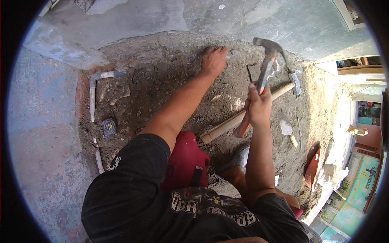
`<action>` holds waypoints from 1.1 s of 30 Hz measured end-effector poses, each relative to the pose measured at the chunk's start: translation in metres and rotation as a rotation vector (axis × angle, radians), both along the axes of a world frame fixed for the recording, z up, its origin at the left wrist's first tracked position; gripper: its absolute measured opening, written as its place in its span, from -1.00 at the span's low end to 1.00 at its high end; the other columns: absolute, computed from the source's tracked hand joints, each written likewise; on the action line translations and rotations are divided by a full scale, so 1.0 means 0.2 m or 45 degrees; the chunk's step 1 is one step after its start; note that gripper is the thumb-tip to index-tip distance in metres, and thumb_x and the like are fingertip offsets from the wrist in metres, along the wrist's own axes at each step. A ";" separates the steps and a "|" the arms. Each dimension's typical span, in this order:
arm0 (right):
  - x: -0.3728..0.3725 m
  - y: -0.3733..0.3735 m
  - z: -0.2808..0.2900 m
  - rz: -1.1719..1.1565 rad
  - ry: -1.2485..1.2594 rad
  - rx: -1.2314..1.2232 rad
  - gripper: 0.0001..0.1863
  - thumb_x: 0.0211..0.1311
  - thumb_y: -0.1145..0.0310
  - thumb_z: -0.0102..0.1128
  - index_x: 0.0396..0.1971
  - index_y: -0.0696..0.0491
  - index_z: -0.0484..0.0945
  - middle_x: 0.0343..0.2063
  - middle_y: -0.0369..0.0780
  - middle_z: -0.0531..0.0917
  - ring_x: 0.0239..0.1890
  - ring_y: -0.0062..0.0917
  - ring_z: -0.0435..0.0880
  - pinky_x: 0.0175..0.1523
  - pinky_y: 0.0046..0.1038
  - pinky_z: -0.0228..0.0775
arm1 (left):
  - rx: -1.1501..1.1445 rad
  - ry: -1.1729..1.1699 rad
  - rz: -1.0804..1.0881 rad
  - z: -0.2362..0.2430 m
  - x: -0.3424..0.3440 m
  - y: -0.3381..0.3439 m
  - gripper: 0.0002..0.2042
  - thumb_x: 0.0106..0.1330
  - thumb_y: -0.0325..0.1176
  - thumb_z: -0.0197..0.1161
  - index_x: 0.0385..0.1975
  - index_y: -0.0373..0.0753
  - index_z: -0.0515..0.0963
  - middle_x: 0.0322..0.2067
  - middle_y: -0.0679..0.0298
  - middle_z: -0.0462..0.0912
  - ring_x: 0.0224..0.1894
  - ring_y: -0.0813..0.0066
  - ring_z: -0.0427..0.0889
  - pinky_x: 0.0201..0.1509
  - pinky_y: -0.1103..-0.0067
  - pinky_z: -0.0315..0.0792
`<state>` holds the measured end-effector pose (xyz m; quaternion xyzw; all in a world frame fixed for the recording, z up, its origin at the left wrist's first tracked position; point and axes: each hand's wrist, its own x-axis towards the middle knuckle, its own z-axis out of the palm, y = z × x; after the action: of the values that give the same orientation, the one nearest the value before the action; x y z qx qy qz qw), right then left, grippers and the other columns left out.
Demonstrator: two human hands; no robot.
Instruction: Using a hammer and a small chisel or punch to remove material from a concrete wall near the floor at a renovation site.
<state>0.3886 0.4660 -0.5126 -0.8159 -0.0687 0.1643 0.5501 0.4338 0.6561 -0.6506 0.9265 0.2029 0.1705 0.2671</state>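
Note:
My right hand (259, 106) is wrapped round the handle of a claw hammer (265, 73). The hammer is raised over the dirt, its steel head pointing toward the far wall. My left hand (214, 61) reaches to the base of that wall, with its fingers bent and drawn together. A small grey piece (231, 52) shows just beyond the fingertips; whether they hold it I cannot tell. Below the claw hammer, on the ground, lies a sledgehammer (297, 84) with a long wooden handle (231, 123), partly hidden by my right hand.
A trowel (286, 126) and a thin rod (299, 133) lie to the right. On the left are a tape measure (108, 128) and pale pipe pieces (92, 104) along the painted side wall (44, 121). An orange-red curved object (312, 170) and a whitish sack (332, 176) are at the right.

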 end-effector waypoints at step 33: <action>-0.04 -0.05 0.13 -0.225 -0.055 0.167 -0.79 0.21 0.43 0.12 -0.19 0.18 0.44 -0.58 -0.20 0.56 -0.63 -0.54 0.52 -0.44 -0.45 0.39 | -0.002 0.007 -0.121 0.13 0.00 0.00 -0.63 0.34 -0.21 0.19 0.05 -0.27 0.45 0.03 0.06 0.57 0.09 -0.01 0.52 0.13 0.23 0.44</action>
<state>0.3803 0.4565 -0.4867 -0.7845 -0.0191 0.0925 0.6129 0.4341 0.6568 -0.6239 0.9353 0.1597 0.1550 0.2751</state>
